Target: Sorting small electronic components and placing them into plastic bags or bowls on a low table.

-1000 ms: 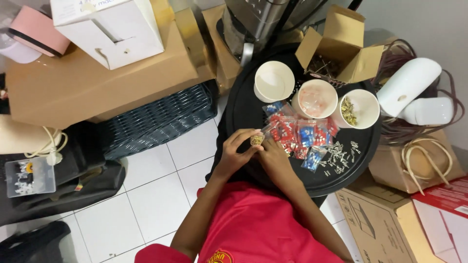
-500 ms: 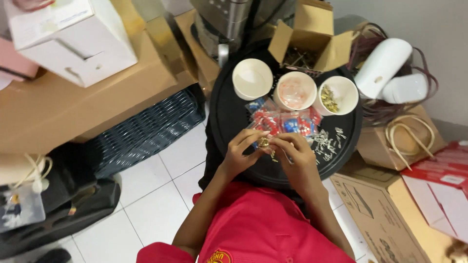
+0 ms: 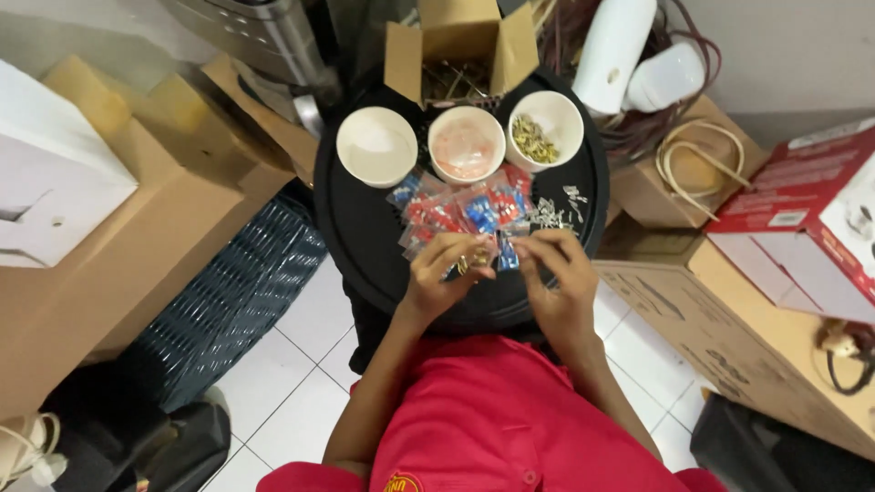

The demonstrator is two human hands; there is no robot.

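Observation:
Both my hands rest over the near part of a round black tray [image 3: 365, 237]. My left hand [image 3: 444, 276] pinches a small brass-coloured part [image 3: 470, 264] at its fingertips. My right hand [image 3: 558, 281] is just to the right, fingers curled beside small clear bags of red and blue pieces [image 3: 465, 214]; what it grips is hidden. Loose small metal bits [image 3: 552, 215] lie by the right fingertips. Three white bowls stand at the tray's far side: an empty one [image 3: 376, 146], one with pinkish contents [image 3: 466, 144] and one with brass-coloured bits [image 3: 545, 132].
An open cardboard box [image 3: 460, 41] sits behind the bowls. Cardboard boxes [image 3: 137, 228] and a dark woven basket [image 3: 237, 301] are to the left. More cartons [image 3: 756, 337], a red-and-white box [image 3: 811, 210], coiled cable [image 3: 693, 164] and white appliances [image 3: 615, 50] crowd the right.
My hands were together on the brass part; the right hand now sits slightly apart to the right. The view has shifted, with the tray more central.

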